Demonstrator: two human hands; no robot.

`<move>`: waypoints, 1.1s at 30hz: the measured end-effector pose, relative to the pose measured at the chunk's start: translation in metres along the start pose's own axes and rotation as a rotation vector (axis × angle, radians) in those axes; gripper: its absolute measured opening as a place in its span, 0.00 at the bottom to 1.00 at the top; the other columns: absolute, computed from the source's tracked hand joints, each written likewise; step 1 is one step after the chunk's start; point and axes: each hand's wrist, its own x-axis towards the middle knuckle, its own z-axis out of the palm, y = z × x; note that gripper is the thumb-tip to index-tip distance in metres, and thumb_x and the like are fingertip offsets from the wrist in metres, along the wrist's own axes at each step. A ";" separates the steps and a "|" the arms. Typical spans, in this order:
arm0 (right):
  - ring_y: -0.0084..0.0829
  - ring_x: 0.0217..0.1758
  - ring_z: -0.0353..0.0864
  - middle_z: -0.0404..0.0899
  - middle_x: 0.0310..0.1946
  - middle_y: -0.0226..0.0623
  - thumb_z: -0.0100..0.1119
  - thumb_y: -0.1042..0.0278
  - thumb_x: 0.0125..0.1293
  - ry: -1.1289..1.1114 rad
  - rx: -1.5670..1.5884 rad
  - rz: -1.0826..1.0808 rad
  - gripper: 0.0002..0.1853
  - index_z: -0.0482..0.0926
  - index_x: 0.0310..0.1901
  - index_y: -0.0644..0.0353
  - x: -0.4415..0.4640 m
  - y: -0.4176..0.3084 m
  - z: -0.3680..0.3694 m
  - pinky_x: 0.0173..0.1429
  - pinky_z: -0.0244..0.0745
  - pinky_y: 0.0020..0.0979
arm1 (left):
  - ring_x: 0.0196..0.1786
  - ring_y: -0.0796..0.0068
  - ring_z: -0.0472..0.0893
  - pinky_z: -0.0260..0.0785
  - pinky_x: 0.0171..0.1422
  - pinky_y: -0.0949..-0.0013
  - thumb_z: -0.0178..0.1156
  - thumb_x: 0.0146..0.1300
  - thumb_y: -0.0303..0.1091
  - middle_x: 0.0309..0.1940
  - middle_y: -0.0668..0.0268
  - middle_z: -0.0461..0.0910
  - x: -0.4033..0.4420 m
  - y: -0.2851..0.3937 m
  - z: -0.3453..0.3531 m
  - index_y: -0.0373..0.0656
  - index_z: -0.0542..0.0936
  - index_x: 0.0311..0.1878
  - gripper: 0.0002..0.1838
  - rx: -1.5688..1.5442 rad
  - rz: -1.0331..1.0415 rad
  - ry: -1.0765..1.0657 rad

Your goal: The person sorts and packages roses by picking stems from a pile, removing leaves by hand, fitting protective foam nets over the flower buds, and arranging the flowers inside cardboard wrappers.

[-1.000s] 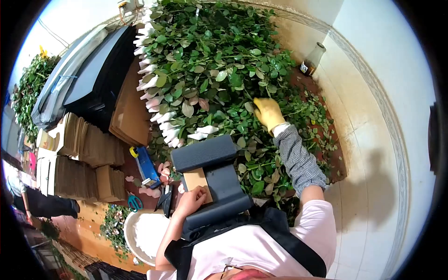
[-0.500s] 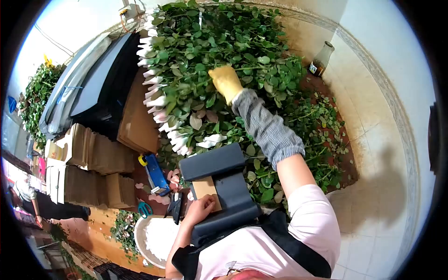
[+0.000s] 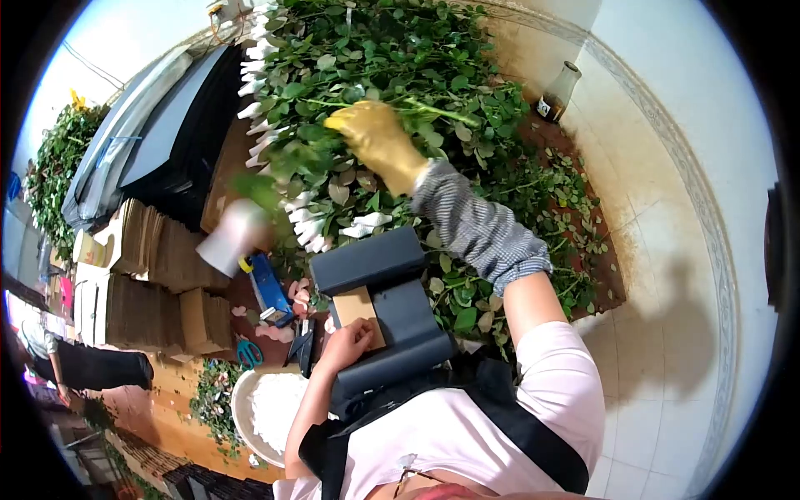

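Note:
My right hand [image 3: 375, 142], in a yellow glove with a grey knit sleeve above it, is closed round the stem of a rose [image 3: 235, 237]. The rose's pale, sleeved head is blurred and hangs off to the left, and the green stem end sticks out right of the glove. Beneath lies a large pile of leafy rose stems [image 3: 433, 50], their white-covered heads lined up along the left side. My bare left hand [image 3: 348, 343] has its fingers curled at a brown cardboard piece [image 3: 357, 307] lying on a black padded stand [image 3: 408, 312].
Left of the stand are a blue tape dispenser [image 3: 268, 287], teal scissors [image 3: 248, 353], a black stapler-like tool [image 3: 305, 346] and a white tub [image 3: 243, 417]. Stacked cardboard [image 3: 146, 321] stands further left. A bottle [image 3: 560, 92] is by the wall; another person [image 3: 83, 362] stands far left.
My right hand has moved left, drawing the rose out from the pile so its head now swings over the tape dispenser. My left hand stays at the cardboard.

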 end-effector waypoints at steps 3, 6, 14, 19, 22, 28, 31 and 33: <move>0.37 0.39 0.85 0.86 0.35 0.36 0.59 0.80 0.58 -0.014 -0.232 -0.022 0.15 0.83 0.46 0.55 -0.033 0.004 -0.032 0.50 0.81 0.38 | 0.34 0.70 0.87 0.76 0.39 0.68 0.62 0.68 0.34 0.31 0.60 0.85 -0.003 0.003 -0.003 0.39 0.79 0.48 0.10 0.024 -0.001 -0.010; 0.36 0.30 0.79 0.75 0.23 0.34 0.60 0.74 0.58 -0.071 -0.473 0.078 0.08 0.81 0.39 0.53 -0.086 0.017 -0.068 0.38 0.75 0.39 | 0.34 0.69 0.87 0.76 0.40 0.68 0.62 0.68 0.35 0.31 0.60 0.86 -0.004 0.003 -0.001 0.39 0.79 0.48 0.11 0.024 0.011 0.004; 0.36 0.48 0.84 0.85 0.41 0.34 0.56 0.80 0.61 -0.129 -0.460 0.075 0.17 0.82 0.50 0.53 -0.114 0.026 -0.105 0.59 0.77 0.38 | 0.35 0.67 0.88 0.77 0.41 0.67 0.62 0.68 0.36 0.30 0.60 0.86 0.001 0.003 -0.002 0.40 0.79 0.49 0.12 0.061 -0.015 -0.014; 0.33 0.69 0.73 0.77 0.64 0.32 0.53 0.74 0.70 -0.189 -0.548 0.069 0.22 0.75 0.64 0.46 -0.057 0.004 -0.037 0.81 0.56 0.42 | 0.35 0.73 0.86 0.76 0.42 0.70 0.61 0.69 0.33 0.31 0.62 0.85 -0.001 -0.006 0.001 0.37 0.80 0.50 0.12 -0.037 -0.011 -0.001; 0.40 0.81 0.55 0.59 0.77 0.39 0.45 0.78 0.74 -0.361 -0.739 0.248 0.32 0.55 0.78 0.51 -0.026 0.017 0.011 0.86 0.37 0.49 | 0.35 0.73 0.87 0.76 0.42 0.70 0.60 0.70 0.33 0.32 0.61 0.85 -0.002 0.005 -0.002 0.36 0.79 0.50 0.11 -0.040 -0.021 -0.011; 0.31 0.47 0.86 0.87 0.44 0.25 0.61 0.64 0.68 -0.761 -0.634 0.556 0.30 0.67 0.72 0.51 0.010 0.035 0.019 0.60 0.75 0.39 | 0.36 0.72 0.88 0.77 0.43 0.70 0.58 0.72 0.33 0.32 0.62 0.86 -0.005 0.013 -0.006 0.37 0.79 0.48 0.10 0.006 0.002 -0.026; 0.26 0.38 0.88 0.87 0.36 0.23 0.65 0.63 0.66 -0.819 -0.699 0.359 0.22 0.77 0.62 0.46 0.007 0.008 0.001 0.31 0.77 0.27 | 0.36 0.73 0.88 0.77 0.42 0.70 0.58 0.72 0.33 0.32 0.62 0.86 -0.003 0.025 -0.009 0.37 0.79 0.48 0.10 0.051 0.014 -0.019; 0.26 0.30 0.86 0.84 0.28 0.21 0.61 0.64 0.68 -0.781 -0.717 0.285 0.19 0.79 0.60 0.42 0.003 -0.043 -0.052 0.26 0.75 0.29 | 0.34 0.73 0.88 0.77 0.42 0.71 0.58 0.72 0.33 0.31 0.63 0.86 -0.005 0.023 -0.009 0.38 0.79 0.49 0.10 0.046 0.019 -0.026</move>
